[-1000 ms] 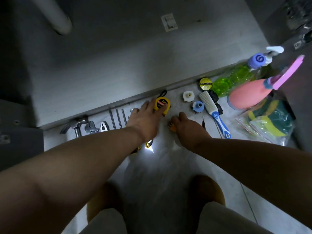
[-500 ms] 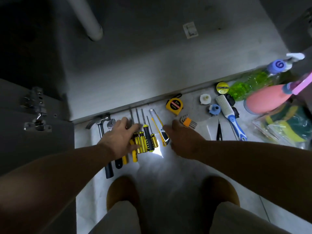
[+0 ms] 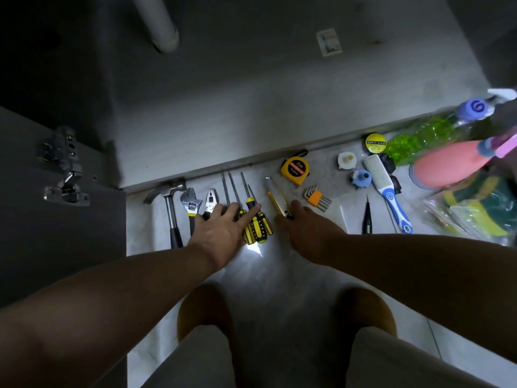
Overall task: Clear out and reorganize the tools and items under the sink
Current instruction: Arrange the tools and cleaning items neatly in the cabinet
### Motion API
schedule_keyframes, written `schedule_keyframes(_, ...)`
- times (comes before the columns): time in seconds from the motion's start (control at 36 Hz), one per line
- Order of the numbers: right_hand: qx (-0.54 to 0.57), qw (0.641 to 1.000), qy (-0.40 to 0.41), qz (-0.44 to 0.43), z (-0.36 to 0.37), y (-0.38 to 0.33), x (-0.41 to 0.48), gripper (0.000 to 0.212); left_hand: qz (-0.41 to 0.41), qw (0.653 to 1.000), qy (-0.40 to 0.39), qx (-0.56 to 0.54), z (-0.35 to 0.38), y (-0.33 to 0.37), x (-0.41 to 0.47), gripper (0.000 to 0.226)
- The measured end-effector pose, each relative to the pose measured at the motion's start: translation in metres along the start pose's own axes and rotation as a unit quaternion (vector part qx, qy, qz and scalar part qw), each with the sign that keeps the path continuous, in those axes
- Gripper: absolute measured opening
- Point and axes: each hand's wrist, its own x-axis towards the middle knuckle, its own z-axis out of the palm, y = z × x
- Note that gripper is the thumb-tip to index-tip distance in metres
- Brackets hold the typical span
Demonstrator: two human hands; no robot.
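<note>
Tools (image 3: 295,170) lie in one row on the pale floor (image 3: 282,278), just in front of the open cabinet base (image 3: 251,107) under the sink. From the left end there is one hammer (image 3: 170,208), one adjustable wrench (image 3: 190,204), one pair of pliers (image 3: 210,203) and four screwdrivers (image 3: 258,228), counted by their shafts, with yellow and black handles packed side by side.

The left hand (image 3: 221,231) lies flat over those handles with its fingers straight and spread, the forefinger reaching across to the rightmost one. Just beside them is one yellow utility knife (image 3: 275,200), set at a slant. The right hand (image 3: 307,228) meets the knife's near end with bent fingers. Whether it pinches the knife or only touches it cannot be told.

Further right are one yellow tape measure (image 3: 295,170), one set of hex keys (image 3: 317,197) in an orange holder, one thin black pointed tool (image 3: 366,217) and one brush (image 3: 387,191) with a blue and white handle. Near the brush sit one white fitting (image 3: 346,161), one blue fitting (image 3: 361,178) and one yellow roll of tape (image 3: 375,143).

At the far right lie two bottles, one green spray bottle (image 3: 419,138) and one pink bottle (image 3: 444,163), beside a clear bag of sponges (image 3: 472,214). One white pipe (image 3: 159,23) comes down into the cabinet.
</note>
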Motion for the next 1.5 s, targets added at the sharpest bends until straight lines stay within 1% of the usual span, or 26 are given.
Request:
schedule_keyframes(0.03, 0.009, 1.0, -0.006, -0.004, -0.001, 0.002, -0.002, 0.063, -0.005, 1.0, -0.009, 0.0, -0.002, 0.002, 0.0, 0.101)
schedule_keyframes(0.08, 0.015, 0.999, -0.025, -0.017, -0.004, 0.005, -0.007, 0.069, -0.008, 1.0, -0.019, 0.016, -0.004, 0.006, 0.0, 0.11)
schedule_keyframes(0.14, 0.018, 0.999, -0.038, -0.024, -0.008, 0.01, -0.015, 0.074, -0.01, 0.999, -0.024, 0.041, -0.008, 0.009, 0.002, 0.113)
schedule_keyframes(0.22, 0.042, 0.998, -0.051, -0.018, -0.017, 0.022, -0.034, 0.069, -0.015, 0.996, -0.036, 0.077, -0.016, 0.017, 0.004, 0.114)
schedule_keyframes(0.28, 0.053, 0.996, -0.071, 0.001, -0.023, 0.035, -0.052, 0.067, -0.015, 0.995, -0.031, 0.099, -0.024, 0.024, 0.007, 0.108)
schedule_keyframes(0.36, 0.047, 0.994, -0.073, 0.065, -0.026, 0.062, -0.081, 0.064, 0.007, 0.995, -0.014, 0.103, -0.039, 0.035, 0.017, 0.096)
schedule_keyframes(0.42, 0.06, 0.985, -0.056, 0.15, -0.023, 0.079, -0.094, 0.056, 0.049, 0.997, 0.004, 0.067, -0.047, 0.043, 0.028, 0.085)
schedule_keyframes(0.47, 0.076, 0.97, -0.035, 0.23, -0.017, 0.089, -0.103, 0.048, 0.098, 0.995, 0.009, 0.03, -0.052, 0.052, 0.04, 0.08)
schedule_keyframes(0.53, 0.1, 0.954, -0.014, 0.283, -0.007, 0.093, -0.105, 0.046, 0.136, 0.99, -0.001, 0.024, -0.053, 0.065, 0.05, 0.083)
schedule_keyframes(0.61, 0.152, 0.931, 0.01, 0.331, 0.006, 0.095, -0.1, 0.05, 0.162, 0.987, -0.014, 0.018, -0.051, 0.088, 0.066, 0.087)
schedule_keyframes(0.64, 0.166, 0.925, 0.013, 0.342, 0.007, 0.095, -0.097, 0.048, 0.167, 0.985, -0.019, 0.022, -0.05, 0.095, 0.07, 0.089)
schedule_keyframes(0.69, 0.181, 0.918, 0.009, 0.352, 0.01, 0.094, -0.091, 0.037, 0.172, 0.984, -0.037, 0.035, -0.049, 0.108, 0.078, 0.093)
schedule_keyframes(0.78, 0.193, 0.917, 0.007, 0.35, 0.017, 0.09, -0.086, 0.028, 0.16, 0.984, -0.061, 0.057, -0.047, 0.12, 0.086, 0.093)
schedule_keyframes(0.86, 0.21, 0.917, 0.011, 0.338, 0.025, 0.086, -0.083, 0.03, 0.165, 0.98, -0.042, 0.099, -0.044, 0.125, 0.087, 0.088)
schedule_keyframes(0.97, 0.205, 0.922, 0.03, 0.326, 0.023, 0.082, -0.081, 0.031, 0.201, 0.971, -0.033, 0.126, -0.04, 0.121, 0.084, 0.083)
schedule_keyframes(1.06, 0.198, 0.924, 0.038, 0.325, 0.019, 0.082, -0.081, 0.032, 0.205, 0.97, -0.041, 0.124, -0.041, 0.118, 0.081, 0.081)
schedule_keyframes(1.14, 0.161, 0.933, 0.044, 0.32, 0.011, 0.079, -0.084, 0.031, 0.205, 0.971, -0.053, 0.109, -0.05, 0.113, 0.074, 0.081)
schedule_keyframes(1.19, 0.139, 0.944, 0.037, 0.296, 0.001, 0.078, -0.086, 0.033, 0.204, 0.973, -0.064, 0.082, -0.064, 0.105, 0.067, 0.081)
schedule_keyframes(1.25, 0.118, 0.963, -0.005, 0.244, -0.016, 0.076, -0.084, 0.044, 0.2, 0.976, -0.061, 0.067, -0.083, 0.094, 0.058, 0.077)
schedule_keyframes(1.31, 0.088, 0.976, -0.059, 0.192, -0.04, 0.071, -0.081, 0.048, 0.176, 0.981, -0.047, 0.063, -0.103, 0.078, 0.047, 0.065)
schedule_keyframes(1.36, 0.067, 0.982, -0.093, 0.152, -0.067, 0.061, -0.08, 0.043, 0.134, 0.988, -0.042, 0.057, -0.124, 0.061, 0.034, 0.054)
schedule_keyframes(1.42, 0.056, 0.986, -0.097, 0.122, -0.092, 0.048, -0.082, 0.039, 0.088, 0.994, -0.045, 0.04, -0.142, 0.045, 0.018, 0.047)
schedule_keyframes(1.5, 0.057, 0.991, -0.061, 0.106, -0.123, 0.031, -0.087, 0.033, 0.04, 0.998, -0.049, 0.015, -0.16, 0.027, -0.008, 0.046)
